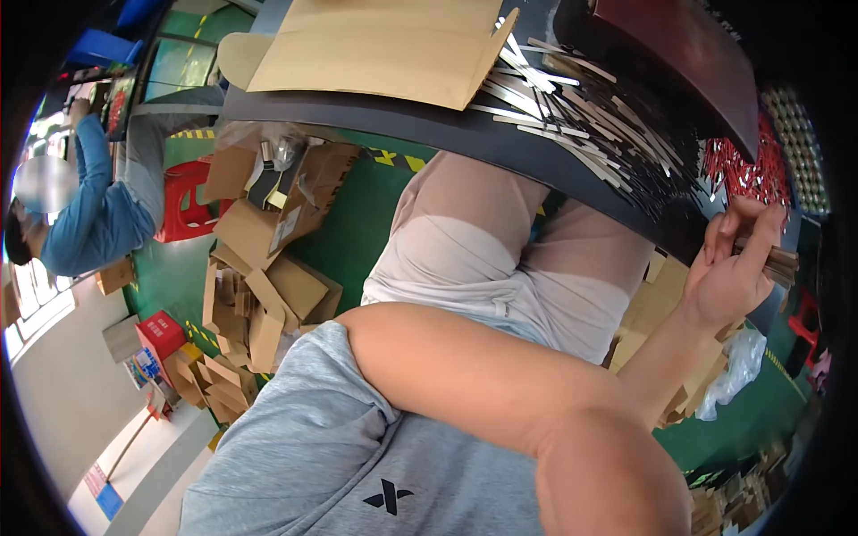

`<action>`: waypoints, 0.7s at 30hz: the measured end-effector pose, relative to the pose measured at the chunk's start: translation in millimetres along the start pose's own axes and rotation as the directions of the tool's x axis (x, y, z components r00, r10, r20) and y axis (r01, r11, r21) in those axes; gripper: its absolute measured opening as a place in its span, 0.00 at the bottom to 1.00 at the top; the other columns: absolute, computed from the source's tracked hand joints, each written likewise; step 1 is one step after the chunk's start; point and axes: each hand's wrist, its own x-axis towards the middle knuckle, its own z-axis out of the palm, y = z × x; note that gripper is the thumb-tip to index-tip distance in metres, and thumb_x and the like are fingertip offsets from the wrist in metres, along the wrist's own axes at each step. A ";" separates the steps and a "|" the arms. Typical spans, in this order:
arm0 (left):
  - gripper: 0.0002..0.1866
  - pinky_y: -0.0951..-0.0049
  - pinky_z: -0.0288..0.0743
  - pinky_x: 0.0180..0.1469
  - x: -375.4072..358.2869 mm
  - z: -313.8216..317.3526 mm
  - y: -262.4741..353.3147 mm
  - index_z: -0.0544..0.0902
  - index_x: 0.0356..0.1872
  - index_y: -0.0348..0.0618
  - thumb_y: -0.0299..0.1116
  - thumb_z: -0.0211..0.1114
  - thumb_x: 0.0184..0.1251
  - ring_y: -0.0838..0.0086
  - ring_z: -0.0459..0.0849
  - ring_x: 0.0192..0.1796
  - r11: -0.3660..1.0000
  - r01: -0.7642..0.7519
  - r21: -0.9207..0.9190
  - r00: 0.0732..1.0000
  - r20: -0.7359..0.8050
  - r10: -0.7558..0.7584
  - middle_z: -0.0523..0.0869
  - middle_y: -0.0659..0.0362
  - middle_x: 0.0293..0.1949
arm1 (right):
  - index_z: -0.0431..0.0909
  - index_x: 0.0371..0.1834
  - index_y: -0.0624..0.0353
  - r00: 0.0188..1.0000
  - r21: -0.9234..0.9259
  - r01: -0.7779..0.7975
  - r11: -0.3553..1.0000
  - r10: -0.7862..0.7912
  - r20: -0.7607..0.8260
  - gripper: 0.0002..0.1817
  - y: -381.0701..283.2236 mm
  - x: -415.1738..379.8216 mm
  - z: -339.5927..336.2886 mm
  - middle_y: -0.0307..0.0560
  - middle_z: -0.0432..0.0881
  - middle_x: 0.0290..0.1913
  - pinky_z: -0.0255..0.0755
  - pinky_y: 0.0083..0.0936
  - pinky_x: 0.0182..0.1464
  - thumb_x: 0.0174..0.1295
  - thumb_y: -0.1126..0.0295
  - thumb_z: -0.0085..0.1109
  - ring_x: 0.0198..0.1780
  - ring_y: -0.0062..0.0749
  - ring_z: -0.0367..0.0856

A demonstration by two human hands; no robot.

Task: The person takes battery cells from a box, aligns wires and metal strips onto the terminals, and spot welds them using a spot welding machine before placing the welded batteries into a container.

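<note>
My right hand [719,281] is raised at the table's right edge. Its fingers are bent and closed around a small bundle of brownish strips [781,259], partly hidden behind the thumb side. Beside its fingertips lies a pile of red and silver thin pieces [746,161]. Many flat metal strips [581,112], silvery and dark, are heaped loosely on the dark table [402,125]. My left arm crosses in front of my body, and I cannot see the left hand; the bent arm at lower right covers that area.
A cardboard sheet or box [375,49] lies on the table, left of the strips. A dark red machine part [688,54] overhangs the far right. Open cartons [268,304] stand on the green floor at left. A person in blue [98,210] sits near a red stool [186,201].
</note>
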 end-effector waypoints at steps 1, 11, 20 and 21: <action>0.32 0.65 0.81 0.61 1.4 0.5 -0.8 0.74 0.68 0.21 0.44 0.65 0.80 0.59 0.87 0.56 1.000 0.008 0.001 1.000 -0.001 -0.008 0.83 0.41 0.55 | 0.85 0.40 0.73 1.000 0.004 -0.003 1.000 0.003 0.000 0.24 0.2 0.3 -0.9 0.43 0.76 0.26 0.53 0.16 0.23 0.89 0.62 0.52 0.20 0.15 0.58; 0.27 0.67 0.83 0.58 -6.8 13.2 43.7 0.77 0.65 0.20 0.40 0.62 0.85 0.62 0.90 0.52 0.980 0.139 0.141 0.989 -0.062 -0.131 0.88 0.43 0.51 | 0.84 0.39 0.71 0.999 -0.019 -0.025 0.999 0.026 0.022 0.24 -0.7 0.1 -0.7 0.42 0.75 0.27 0.54 0.15 0.23 0.90 0.61 0.51 0.20 0.15 0.60; 0.23 0.68 0.86 0.55 -32.2 32.3 184.3 0.80 0.63 0.20 0.38 0.59 0.89 0.64 0.92 0.49 0.763 0.415 0.495 0.820 -0.567 -0.078 0.93 0.44 0.48 | 0.84 0.42 0.67 0.978 -0.132 -0.204 0.970 0.196 -0.069 0.28 -8.3 -2.2 7.9 0.40 0.76 0.27 0.59 0.14 0.25 0.90 0.51 0.50 0.25 0.16 0.68; 0.23 0.68 0.86 0.54 -38.6 34.8 207.0 0.80 0.62 0.20 0.37 0.59 0.89 0.64 0.93 0.48 0.699 0.411 0.585 0.777 -0.626 0.067 0.93 0.44 0.48 | 0.84 0.42 0.66 0.986 -0.135 -0.164 0.977 0.160 -0.036 0.28 -7.7 -2.1 9.4 0.39 0.76 0.27 0.59 0.14 0.25 0.91 0.51 0.49 0.24 0.15 0.67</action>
